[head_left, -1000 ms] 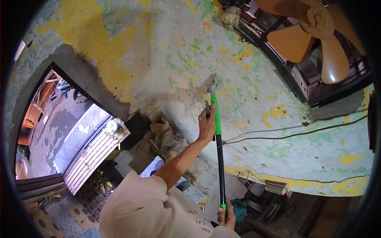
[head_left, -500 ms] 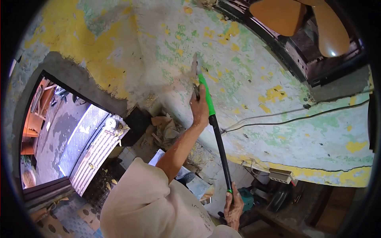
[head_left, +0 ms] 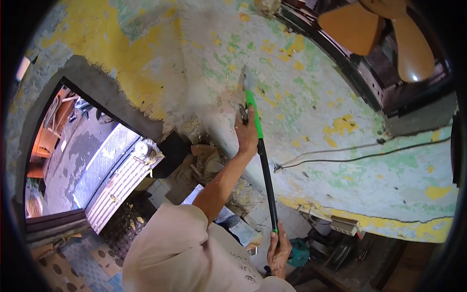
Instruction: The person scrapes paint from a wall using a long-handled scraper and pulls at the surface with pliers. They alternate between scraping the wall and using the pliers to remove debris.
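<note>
A long tool with a black pole and green grip (head_left: 266,182) stands nearly upright against the peeling wall (head_left: 292,97). My left hand (head_left: 247,132) is wrapped round its green upper part, the thumb along the grip. Around the pole's lower end, my right hand (head_left: 279,250) is closed. The tool's narrow grey blade (head_left: 243,80) lies at the wall surface, among patches of green and yellow paint. Whether the blade's edge touches the plaster cannot be made out.
An open doorway (head_left: 87,151) shows at the left, with a ribbed panel (head_left: 124,192) beside it. Orange fan blades (head_left: 413,51) hang at the upper right. Cables run along the wall. A power strip (head_left: 346,225) and rubble (head_left: 206,158) are below.
The view has shifted slightly, so the wall and doorway sit a little lower and further right. Both hands keep their hold on the tool, and its tilt has changed little.
</note>
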